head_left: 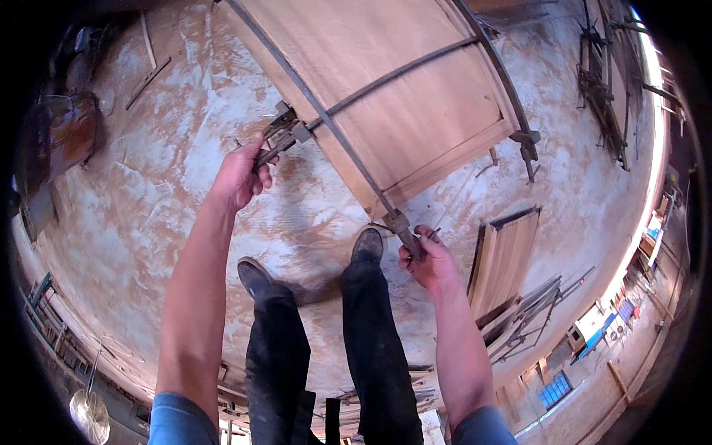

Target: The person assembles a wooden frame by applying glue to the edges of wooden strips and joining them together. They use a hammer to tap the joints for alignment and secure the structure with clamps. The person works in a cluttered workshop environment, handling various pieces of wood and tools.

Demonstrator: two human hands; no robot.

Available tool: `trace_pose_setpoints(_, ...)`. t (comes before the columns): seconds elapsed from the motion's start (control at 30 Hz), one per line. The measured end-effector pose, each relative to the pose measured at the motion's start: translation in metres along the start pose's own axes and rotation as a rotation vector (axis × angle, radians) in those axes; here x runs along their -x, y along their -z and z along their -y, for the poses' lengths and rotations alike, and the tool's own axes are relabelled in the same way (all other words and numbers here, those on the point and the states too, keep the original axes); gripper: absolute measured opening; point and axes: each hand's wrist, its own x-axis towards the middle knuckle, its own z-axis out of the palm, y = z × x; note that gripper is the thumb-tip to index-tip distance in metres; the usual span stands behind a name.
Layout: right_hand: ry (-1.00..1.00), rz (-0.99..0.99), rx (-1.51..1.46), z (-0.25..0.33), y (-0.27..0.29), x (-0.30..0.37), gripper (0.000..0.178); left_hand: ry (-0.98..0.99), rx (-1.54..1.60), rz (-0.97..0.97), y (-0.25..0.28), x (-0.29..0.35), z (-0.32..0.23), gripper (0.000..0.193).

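Observation:
A large wooden door panel [386, 89] lies on the dusty floor, crossed by long dark metal bar clamps [341, 141]. My left hand [241, 178] grips the screw end of one clamp [282, 133] at the panel's left edge. My right hand [429, 261] is closed around the end of another clamp bar [404, 230] at the panel's near corner. My two legs in dark trousers and shoes [367, 245] stand between my arms, just short of the panel.
The floor [148, 193] is patchy concrete with sawdust. A smaller wooden panel with clamps [508, 259] lies to the right. Metal frames [604, 89] stand at the far right. A rusty container [70, 133] sits at the left. Loose sticks [148, 81] lie at the upper left.

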Motion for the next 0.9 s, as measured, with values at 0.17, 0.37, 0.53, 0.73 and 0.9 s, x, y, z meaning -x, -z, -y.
trace_pose_setpoints(0.17,-0.108,0.156,-0.023,0.013,0.014,0.009,0.023,-0.236,0.005,-0.229,-0.015,0.009,0.021,0.045)
trace_pose_setpoints(0.37,-0.128,0.165,0.184,0.021,0.024,0.003,0.018,-0.260,0.026,-0.279,-0.018,0.019,0.023,0.034)
trace_pose_setpoints(0.53,0.091,0.015,0.433,0.015,0.019,0.014,0.014,0.005,0.092,-0.216,-0.008,0.008,0.006,0.027)
trace_pose_setpoints(0.73,0.993,0.092,1.562,-0.017,0.005,0.039,0.031,0.297,0.256,-0.074,0.011,-0.012,0.002,0.022)
trace_pose_setpoints(0.9,1.003,-0.132,1.501,-0.040,-0.005,0.042,0.034,0.113,0.389,-0.160,0.007,-0.012,0.026,0.024)
